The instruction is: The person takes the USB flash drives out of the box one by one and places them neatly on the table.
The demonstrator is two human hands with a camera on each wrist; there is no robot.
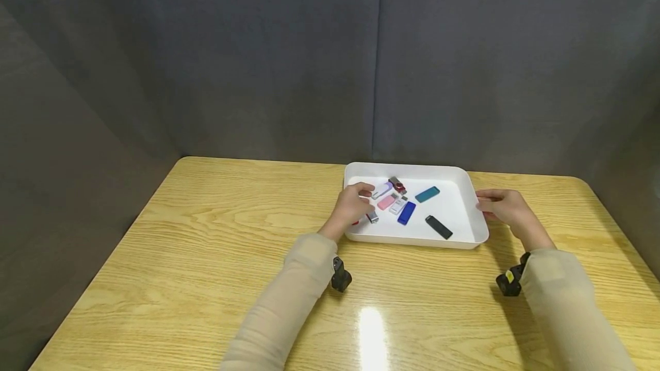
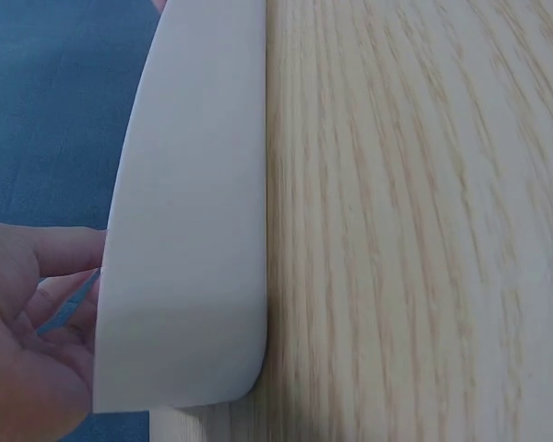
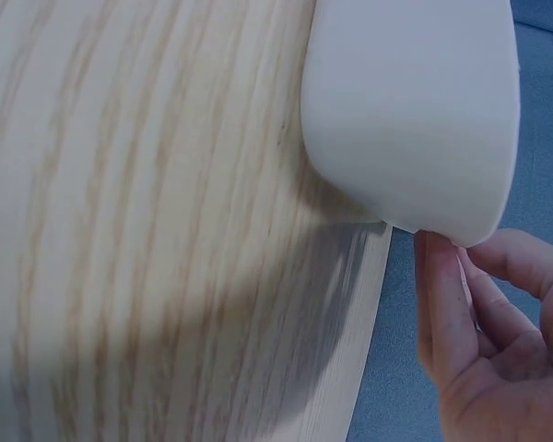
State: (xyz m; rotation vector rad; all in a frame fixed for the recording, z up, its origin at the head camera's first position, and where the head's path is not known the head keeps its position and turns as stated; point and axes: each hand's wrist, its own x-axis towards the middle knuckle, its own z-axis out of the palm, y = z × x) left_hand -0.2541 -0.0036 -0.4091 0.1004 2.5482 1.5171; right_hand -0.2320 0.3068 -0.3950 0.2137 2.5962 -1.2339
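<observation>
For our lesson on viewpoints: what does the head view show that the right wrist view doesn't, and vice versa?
Head only: memory sticks, the left hand and both sleeves.
Right wrist only: no extra object, just a close look at one rounded corner of the white tray.
Both: the right hand against that tray, the wooden table and the cloth behind.

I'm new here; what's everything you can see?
Wooden table: one, light brown, foreground.
Cloth backdrop: one, dark grey, behind.
White tray: one, white, on the table.
USB flash drives: at least eight, teal, black, blue, white, pink, white-purple, red-silver, silver (partly hidden), in the tray.
Wrist cameras: two, mostly black, at the wrists.
Sleeves: two, beige, on the forearms.
Left hand: one, over the tray's left side.
Right hand: one, at the tray's right end.
</observation>
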